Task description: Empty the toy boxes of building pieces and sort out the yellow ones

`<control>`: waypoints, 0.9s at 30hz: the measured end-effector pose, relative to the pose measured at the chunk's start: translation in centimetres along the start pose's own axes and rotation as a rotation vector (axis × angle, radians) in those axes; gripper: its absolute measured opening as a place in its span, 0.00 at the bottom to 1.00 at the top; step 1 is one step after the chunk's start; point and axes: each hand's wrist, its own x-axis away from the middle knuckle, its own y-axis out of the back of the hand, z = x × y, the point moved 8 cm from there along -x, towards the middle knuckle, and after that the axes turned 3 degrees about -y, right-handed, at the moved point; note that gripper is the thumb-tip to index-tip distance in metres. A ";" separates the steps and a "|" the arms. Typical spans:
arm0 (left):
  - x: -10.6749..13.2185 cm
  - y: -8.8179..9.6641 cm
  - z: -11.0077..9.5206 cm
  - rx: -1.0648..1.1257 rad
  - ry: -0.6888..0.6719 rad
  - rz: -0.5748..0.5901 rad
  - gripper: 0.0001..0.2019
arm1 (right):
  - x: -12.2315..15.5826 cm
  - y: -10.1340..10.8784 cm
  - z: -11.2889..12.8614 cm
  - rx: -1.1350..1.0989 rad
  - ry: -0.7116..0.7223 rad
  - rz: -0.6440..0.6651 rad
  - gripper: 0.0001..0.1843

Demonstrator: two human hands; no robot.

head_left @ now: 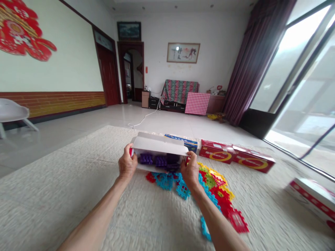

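Note:
Between my two hands is a cardboard box (159,144) with its white flap raised and its open side towards me. Several dark purple plastic pieces (161,161) lie inside it. My left hand (127,163) grips the box's left end, fingers wrapped on the edge. At the right end, my right hand (190,169) holds it the same way. Under and beside the box, a pile of notched plastic building pieces is spread on the mat: blue pieces (183,188), red pieces (237,219) and yellow pieces (229,192). My right forearm hides part of the pile.
Behind the held box stands a blue box (190,143). Two red boxes, a nearer-left one (216,151) and another (253,158), sit to its right. A white and red box (314,200) lies at far right. A quilted mat (78,181) covers the floor; a white chair (13,111) stands left.

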 end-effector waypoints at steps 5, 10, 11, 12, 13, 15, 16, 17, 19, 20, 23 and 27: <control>-0.3 -1.4 0.2 0.015 -0.003 0.031 0.21 | -1.3 -0.4 -1.1 0.055 -0.018 0.021 0.20; -1.2 -3.4 0.2 0.031 -0.033 0.045 0.20 | -2.6 -1.5 -2.4 0.060 -0.022 0.017 0.19; -1.5 -4.0 0.0 0.038 -0.042 0.055 0.20 | -3.0 -2.0 -2.6 0.062 -0.031 0.024 0.18; -1.8 -4.6 -0.1 0.046 -0.049 0.062 0.20 | -3.4 -2.3 -2.7 0.063 -0.038 0.025 0.18; -2.2 -4.9 -0.3 0.054 -0.052 0.062 0.20 | -3.8 -2.5 -2.7 0.063 -0.041 0.018 0.18; -2.7 -4.8 -0.5 0.060 -0.049 0.044 0.20 | -4.3 -2.4 -2.4 0.058 -0.032 -0.008 0.18; -2.9 -4.6 -0.6 0.057 -0.047 0.030 0.20 | -4.4 -2.1 -2.0 0.053 -0.019 -0.022 0.18; -3.1 -4.1 -0.6 0.054 -0.047 0.012 0.20 | -4.5 -1.8 -1.7 0.048 0.000 -0.034 0.18; -3.3 -3.2 -0.8 0.049 -0.054 -0.030 0.21 | -4.6 -1.3 -1.1 0.044 0.034 -0.058 0.18; -3.5 -3.0 -0.9 0.047 -0.059 -0.042 0.21 | -4.6 -1.2 -1.1 0.048 0.039 -0.065 0.18; -4.2 -3.9 -1.5 0.041 -0.071 0.009 0.21 | -5.3 -1.6 -1.7 0.077 -0.004 -0.036 0.19; -5.5 -5.1 -2.8 0.042 -0.087 0.054 0.23 | -6.8 -1.7 -1.8 0.107 -0.046 -0.001 0.19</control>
